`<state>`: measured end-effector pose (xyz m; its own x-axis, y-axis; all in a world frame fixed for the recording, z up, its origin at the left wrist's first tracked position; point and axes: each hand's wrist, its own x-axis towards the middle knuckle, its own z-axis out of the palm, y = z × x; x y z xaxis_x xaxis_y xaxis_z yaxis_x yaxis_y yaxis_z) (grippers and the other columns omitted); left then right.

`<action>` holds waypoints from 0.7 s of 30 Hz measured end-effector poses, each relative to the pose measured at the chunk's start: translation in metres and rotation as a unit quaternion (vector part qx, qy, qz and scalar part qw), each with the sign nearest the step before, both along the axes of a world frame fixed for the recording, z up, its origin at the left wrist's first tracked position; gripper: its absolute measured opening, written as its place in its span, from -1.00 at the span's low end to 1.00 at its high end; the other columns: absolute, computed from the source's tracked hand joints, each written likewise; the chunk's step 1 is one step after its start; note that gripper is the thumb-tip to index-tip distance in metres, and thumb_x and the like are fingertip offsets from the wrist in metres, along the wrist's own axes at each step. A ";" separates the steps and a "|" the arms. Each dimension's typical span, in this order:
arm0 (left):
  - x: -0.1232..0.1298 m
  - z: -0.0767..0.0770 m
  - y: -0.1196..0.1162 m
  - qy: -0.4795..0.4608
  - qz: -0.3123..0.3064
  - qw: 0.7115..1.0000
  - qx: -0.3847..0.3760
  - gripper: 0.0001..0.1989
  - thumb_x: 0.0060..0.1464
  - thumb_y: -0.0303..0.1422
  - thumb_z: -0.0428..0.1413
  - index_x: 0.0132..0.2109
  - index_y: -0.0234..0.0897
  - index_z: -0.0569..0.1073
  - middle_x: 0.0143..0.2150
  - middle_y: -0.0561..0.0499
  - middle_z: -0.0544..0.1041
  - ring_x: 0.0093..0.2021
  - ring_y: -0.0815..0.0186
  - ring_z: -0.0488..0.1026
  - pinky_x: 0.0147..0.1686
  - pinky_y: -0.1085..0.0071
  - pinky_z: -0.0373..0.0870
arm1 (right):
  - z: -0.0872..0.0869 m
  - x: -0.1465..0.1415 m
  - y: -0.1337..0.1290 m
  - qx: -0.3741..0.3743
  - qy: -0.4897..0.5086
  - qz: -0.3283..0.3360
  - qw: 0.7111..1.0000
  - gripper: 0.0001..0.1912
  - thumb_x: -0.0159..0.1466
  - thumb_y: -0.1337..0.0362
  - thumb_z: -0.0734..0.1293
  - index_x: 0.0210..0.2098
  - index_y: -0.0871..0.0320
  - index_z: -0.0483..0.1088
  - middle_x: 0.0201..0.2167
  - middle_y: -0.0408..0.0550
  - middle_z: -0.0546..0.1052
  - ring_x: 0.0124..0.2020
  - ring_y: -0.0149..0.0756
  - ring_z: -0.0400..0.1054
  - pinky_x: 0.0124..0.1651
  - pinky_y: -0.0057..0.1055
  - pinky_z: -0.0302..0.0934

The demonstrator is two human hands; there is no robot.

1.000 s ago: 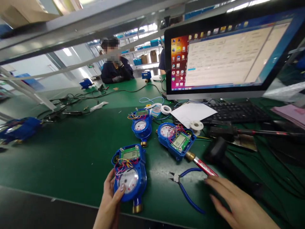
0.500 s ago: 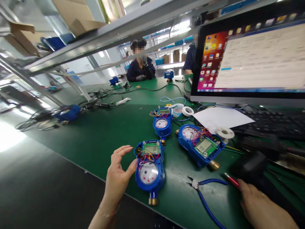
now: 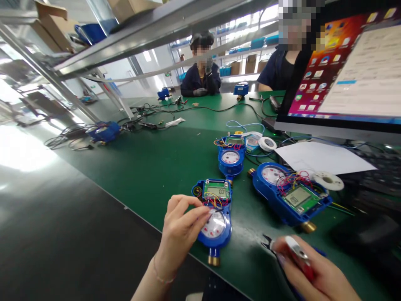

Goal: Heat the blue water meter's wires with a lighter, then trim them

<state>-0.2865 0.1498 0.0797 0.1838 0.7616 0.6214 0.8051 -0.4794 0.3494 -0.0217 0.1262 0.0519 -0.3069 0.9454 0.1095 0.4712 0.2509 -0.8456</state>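
My left hand (image 3: 181, 225) is closed in a pinch over the nearest blue water meter (image 3: 216, 234), its fingertips at the end of a thin dark wire (image 3: 219, 209). That meter lies with its round dial, green circuit board and lit display (image 3: 217, 191) exposed, a tangle of coloured wires between them. My right hand (image 3: 313, 267), smeared by motion, is closed around a red-and-silver tool (image 3: 299, 253) whose kind is unclear. Under the same hand lie blue-handled diagonal cutters (image 3: 267, 242); their jaws stick out to the left. Whether the fingers grip the cutters too, I cannot tell.
Two more opened water meters lie behind, one upright (image 3: 231, 161) and one angled (image 3: 282, 188). A paper sheet (image 3: 326, 156), a wire spool (image 3: 328, 180) and a monitor (image 3: 354, 83) stand right. Cables (image 3: 156, 109) cross the far table. Two people sit opposite; a metal shelf (image 3: 131, 46) hangs above.
My left thumb and fingers have closed together at the wires. My right hand has moved left onto the cutters, still holding the red tool. The whole view has shifted.
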 end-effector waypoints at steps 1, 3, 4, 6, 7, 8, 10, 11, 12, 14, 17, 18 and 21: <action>0.002 -0.002 -0.001 0.015 0.006 1.000 0.006 -0.89 0.07 -0.49 0.16 -0.24 -0.20 0.51 -0.32 -0.01 0.47 -0.24 0.25 0.31 -0.26 0.33 0.30 | 0.009 -0.013 0.011 0.026 0.012 0.009 1.000 -0.84 0.28 0.23 0.20 -0.30 0.08 0.41 -0.56 -0.22 0.45 -0.60 -0.42 0.34 -0.53 -0.63 0.26; 0.005 -0.004 -0.003 0.028 0.015 0.999 0.013 -0.90 0.09 -0.50 0.14 -0.26 -0.21 0.50 -0.33 -0.02 0.48 -0.26 0.25 0.30 -0.26 0.32 0.30 | 0.019 -0.038 0.030 0.078 0.063 0.048 0.994 -0.87 0.24 0.29 0.24 -0.31 0.09 0.45 -0.51 -0.20 0.50 -0.56 -0.41 0.38 -0.47 -0.62 0.29; 0.007 -0.006 -0.003 0.025 0.018 0.999 0.012 -0.90 0.10 -0.50 0.12 -0.27 -0.21 0.50 -0.34 -0.02 0.49 -0.27 0.25 0.31 -0.26 0.31 0.29 | 0.020 -0.049 0.039 0.091 0.084 0.060 0.991 -0.87 0.22 0.32 0.26 -0.29 0.11 0.46 -0.46 -0.18 0.53 -0.50 -0.40 0.41 -0.40 -0.60 0.32; 0.009 -0.008 -0.003 -0.003 0.023 1.000 -0.002 -0.89 0.11 -0.50 0.09 -0.30 -0.22 0.48 -0.35 -0.01 0.49 -0.27 0.25 0.31 -0.27 0.31 0.29 | 0.016 -0.068 0.053 0.104 0.107 0.087 0.985 -0.83 0.20 0.37 0.27 -0.24 0.13 0.47 -0.35 -0.12 0.56 -0.37 -0.35 0.45 -0.26 -0.53 0.35; 0.010 -0.009 -0.003 -0.023 0.024 0.999 -0.012 -0.88 0.12 -0.51 0.08 -0.32 -0.22 0.47 -0.36 0.00 0.49 -0.28 0.25 0.31 -0.27 0.32 0.28 | 0.013 -0.075 0.058 0.109 0.108 0.100 0.983 -0.81 0.19 0.40 0.27 -0.23 0.14 0.48 -0.31 -0.10 0.56 -0.32 -0.33 0.46 -0.23 -0.50 0.35; 0.010 -0.010 -0.002 -0.045 0.024 0.998 -0.023 -0.87 0.12 -0.52 0.07 -0.34 -0.22 0.46 -0.37 0.00 0.49 -0.29 0.25 0.31 -0.28 0.32 0.27 | 0.009 -0.080 0.063 0.112 0.104 0.112 0.982 -0.80 0.19 0.41 0.26 -0.24 0.14 0.48 -0.30 -0.10 0.56 -0.30 -0.32 0.46 -0.23 -0.48 0.35; 0.009 -0.013 -0.002 -0.086 0.023 0.995 -0.042 -0.84 0.12 -0.53 0.05 -0.37 -0.22 0.44 -0.39 0.02 0.49 -0.30 0.26 0.31 -0.29 0.33 0.26 | 0.003 -0.085 0.070 0.112 0.090 0.128 0.981 -0.81 0.18 0.44 0.25 -0.31 0.14 0.49 -0.34 -0.11 0.56 -0.33 -0.33 0.44 -0.29 -0.48 0.32; 0.009 -0.015 -0.002 -0.105 0.023 0.993 -0.052 -0.84 0.11 -0.54 0.05 -0.39 -0.23 0.43 -0.40 0.02 0.48 -0.30 0.27 0.31 -0.29 0.34 0.25 | 0.002 -0.086 0.072 0.109 0.086 0.134 0.981 -0.81 0.18 0.45 0.25 -0.34 0.14 0.49 -0.38 -0.12 0.55 -0.36 -0.35 0.43 -0.34 -0.50 0.30; 0.009 -0.016 -0.002 -0.124 0.021 0.990 -0.062 -0.83 0.11 -0.54 0.04 -0.40 -0.23 0.42 -0.41 0.03 0.47 -0.31 0.27 0.31 -0.29 0.34 0.25 | 0.001 -0.086 0.075 0.105 0.087 0.137 0.981 -0.81 0.19 0.46 0.25 -0.37 0.14 0.49 -0.42 -0.14 0.54 -0.40 -0.37 0.42 -0.37 -0.52 0.27; 0.009 -0.020 -0.001 -0.170 0.014 0.982 -0.083 -0.83 0.11 -0.54 0.04 -0.41 -0.23 0.39 -0.43 0.04 0.44 -0.31 0.27 0.30 -0.29 0.35 0.24 | 0.001 -0.084 0.078 0.097 0.097 0.140 0.981 -0.81 0.18 0.46 0.26 -0.41 0.14 0.49 -0.47 -0.17 0.51 -0.45 -0.42 0.40 -0.42 -0.55 0.23; 0.010 -0.027 -0.001 -0.259 -0.001 0.957 -0.131 -0.84 0.10 -0.54 0.03 -0.41 -0.24 0.36 -0.43 0.05 0.40 -0.30 0.28 0.30 -0.29 0.37 0.23 | 0.005 -0.084 0.078 0.090 0.104 0.145 0.980 -0.81 0.18 0.45 0.26 -0.43 0.13 0.50 -0.52 -0.19 0.49 -0.51 -0.45 0.36 -0.47 -0.58 0.18; 0.010 -0.029 -0.001 -0.287 -0.002 0.947 -0.148 -0.85 0.10 -0.53 0.03 -0.41 -0.24 0.36 -0.42 0.05 0.39 -0.30 0.28 0.29 -0.29 0.37 0.22 | 0.007 -0.084 0.078 0.092 0.102 0.147 0.979 -0.80 0.18 0.45 0.26 -0.42 0.13 0.50 -0.51 -0.19 0.49 -0.51 -0.45 0.36 -0.47 -0.58 0.18; 0.011 -0.034 0.000 -0.350 0.000 0.918 -0.186 -0.87 0.11 -0.48 0.05 -0.40 -0.25 0.35 -0.40 0.04 0.36 -0.30 0.28 0.29 -0.28 0.38 0.21 | 0.013 -0.086 0.074 0.111 0.094 0.152 0.978 -0.74 0.17 0.48 0.20 -0.34 0.14 0.51 -0.48 -0.16 0.50 -0.48 -0.43 0.37 -0.46 -0.56 0.19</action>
<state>-0.2753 0.1494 0.0454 -0.1615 0.9451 0.2842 0.3204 -0.2222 0.9209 -0.1074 0.2005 0.0650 -0.5248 0.7601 0.3831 0.1877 0.5423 -0.8189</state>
